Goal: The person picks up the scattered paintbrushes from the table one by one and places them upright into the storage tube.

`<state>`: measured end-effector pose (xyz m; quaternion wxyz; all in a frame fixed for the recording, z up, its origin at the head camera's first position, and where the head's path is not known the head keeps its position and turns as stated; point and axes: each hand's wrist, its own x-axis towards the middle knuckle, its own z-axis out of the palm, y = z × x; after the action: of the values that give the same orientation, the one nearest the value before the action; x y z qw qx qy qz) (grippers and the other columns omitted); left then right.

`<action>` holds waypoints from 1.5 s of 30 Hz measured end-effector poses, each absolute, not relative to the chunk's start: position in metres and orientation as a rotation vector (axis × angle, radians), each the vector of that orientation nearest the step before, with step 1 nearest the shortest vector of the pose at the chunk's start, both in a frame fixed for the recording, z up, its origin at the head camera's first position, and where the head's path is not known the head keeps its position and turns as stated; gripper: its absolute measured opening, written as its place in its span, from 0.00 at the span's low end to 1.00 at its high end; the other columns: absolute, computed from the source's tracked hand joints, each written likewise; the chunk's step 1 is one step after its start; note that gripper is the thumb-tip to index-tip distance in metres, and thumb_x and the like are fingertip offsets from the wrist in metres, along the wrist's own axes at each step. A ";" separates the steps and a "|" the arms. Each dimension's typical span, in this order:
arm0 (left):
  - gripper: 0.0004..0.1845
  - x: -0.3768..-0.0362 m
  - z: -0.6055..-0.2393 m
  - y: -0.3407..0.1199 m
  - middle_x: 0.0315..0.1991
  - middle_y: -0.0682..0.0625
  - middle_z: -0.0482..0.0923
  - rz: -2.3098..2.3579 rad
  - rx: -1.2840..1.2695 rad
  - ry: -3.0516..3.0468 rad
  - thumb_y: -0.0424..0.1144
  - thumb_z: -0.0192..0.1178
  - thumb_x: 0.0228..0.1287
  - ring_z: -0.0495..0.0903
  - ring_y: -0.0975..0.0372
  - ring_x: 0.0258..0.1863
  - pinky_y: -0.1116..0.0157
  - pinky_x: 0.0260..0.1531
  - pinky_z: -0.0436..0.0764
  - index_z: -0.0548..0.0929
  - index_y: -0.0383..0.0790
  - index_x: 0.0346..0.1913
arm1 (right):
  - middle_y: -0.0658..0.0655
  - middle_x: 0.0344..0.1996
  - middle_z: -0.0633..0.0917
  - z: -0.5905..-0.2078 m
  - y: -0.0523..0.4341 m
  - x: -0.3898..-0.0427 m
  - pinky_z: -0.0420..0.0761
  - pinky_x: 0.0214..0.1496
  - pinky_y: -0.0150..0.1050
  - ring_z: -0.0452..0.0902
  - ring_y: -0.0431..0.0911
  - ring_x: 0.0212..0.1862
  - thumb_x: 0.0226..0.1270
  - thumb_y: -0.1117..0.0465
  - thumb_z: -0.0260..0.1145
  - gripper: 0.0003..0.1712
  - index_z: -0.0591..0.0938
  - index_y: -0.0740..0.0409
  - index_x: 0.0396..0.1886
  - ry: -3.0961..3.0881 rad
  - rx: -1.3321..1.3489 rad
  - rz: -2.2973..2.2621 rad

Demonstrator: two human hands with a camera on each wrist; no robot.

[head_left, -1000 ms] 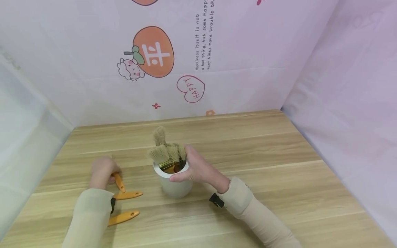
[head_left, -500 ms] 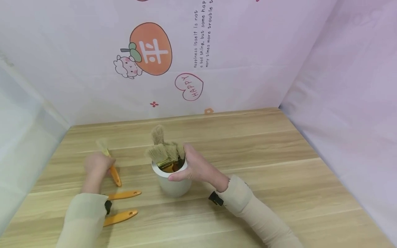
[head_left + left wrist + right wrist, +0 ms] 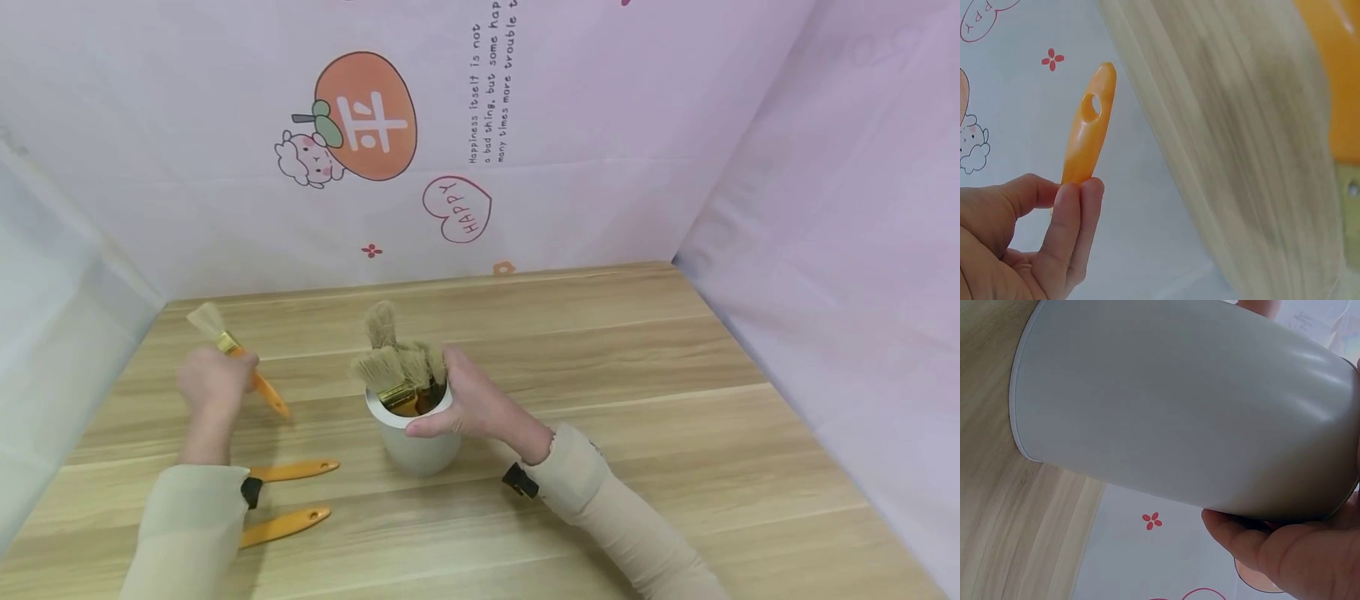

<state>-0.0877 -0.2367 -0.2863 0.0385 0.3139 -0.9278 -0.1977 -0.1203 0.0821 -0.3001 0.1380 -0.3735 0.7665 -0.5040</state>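
My left hand [image 3: 213,379] pinches a paintbrush [image 3: 258,385] by its orange handle, over the left of the table. The brush's pale bristles point to the back left and its handle end to the front right. In the left wrist view the orange handle [image 3: 1088,128] with its hole stands up from the fingertips. My right hand [image 3: 476,400] grips a white cup [image 3: 420,446] at its rim, thumb in front. Several paintbrushes [image 3: 401,371] stand in the cup, bristles up. The right wrist view has the cup's smooth side [image 3: 1166,412], with fingers [image 3: 1254,544] along it.
Two more orange brush handles, a rear one [image 3: 296,471] and a front one [image 3: 288,527], lie on the wooden table [image 3: 600,367], partly hidden by the left sleeve. A printed white cloth [image 3: 585,125] hangs behind the table, with white cloth at both sides.
My left hand has lifted the paintbrush and moved it left and toward the back, so its bristles now show. The right hand and cup have stayed in place.
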 end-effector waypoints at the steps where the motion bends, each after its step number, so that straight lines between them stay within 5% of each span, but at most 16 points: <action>1: 0.22 -0.088 -0.286 -0.238 0.16 0.39 0.77 -0.598 0.966 -2.831 0.43 0.56 0.60 0.71 0.57 0.16 0.67 0.15 0.65 0.80 0.20 0.30 | 0.52 0.49 0.81 -0.300 0.082 -0.120 0.74 0.59 0.35 0.75 0.39 0.51 0.39 0.61 0.81 0.40 0.74 0.55 0.56 2.222 -1.078 -1.454; 16: 0.21 -0.087 -0.290 -0.235 0.26 0.30 0.78 -0.637 0.969 -2.760 0.40 0.51 0.67 0.76 0.39 0.35 0.47 0.38 0.72 0.80 0.18 0.33 | 0.52 0.50 0.80 -0.301 0.083 -0.121 0.74 0.59 0.35 0.74 0.39 0.52 0.39 0.59 0.82 0.41 0.73 0.55 0.57 2.243 -1.078 -1.424; 28: 0.21 -0.094 -0.294 -0.230 0.40 0.24 0.78 -0.643 0.986 -2.749 0.41 0.51 0.66 0.74 0.34 0.45 0.44 0.47 0.70 0.79 0.19 0.37 | 0.50 0.48 0.81 -0.302 0.082 -0.122 0.74 0.59 0.33 0.75 0.38 0.51 0.39 0.59 0.82 0.41 0.75 0.53 0.56 2.236 -1.117 -1.442; 40: 0.22 -0.092 -0.282 -0.213 0.16 0.38 0.78 -0.705 0.885 -2.643 0.43 0.53 0.62 0.73 0.51 0.19 0.62 0.22 0.64 0.83 0.23 0.24 | 0.54 0.53 0.79 -0.305 0.085 -0.117 0.73 0.62 0.37 0.73 0.42 0.54 0.40 0.60 0.82 0.45 0.70 0.57 0.60 2.227 -1.067 -1.444; 45: 0.21 -0.092 -0.274 -0.200 0.05 0.57 0.70 -0.798 0.834 -2.512 0.41 0.53 0.60 0.66 0.66 0.09 0.68 0.13 0.63 0.81 0.31 0.15 | 0.51 0.48 0.82 -0.305 0.083 -0.124 0.75 0.57 0.34 0.75 0.39 0.50 0.39 0.61 0.82 0.40 0.74 0.56 0.56 2.190 -1.142 -1.472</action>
<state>-0.0925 -0.2004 -0.2737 0.1875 0.2964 -0.8925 -0.2836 -0.1243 0.0830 -0.3052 0.1328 -0.3938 0.7548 -0.5074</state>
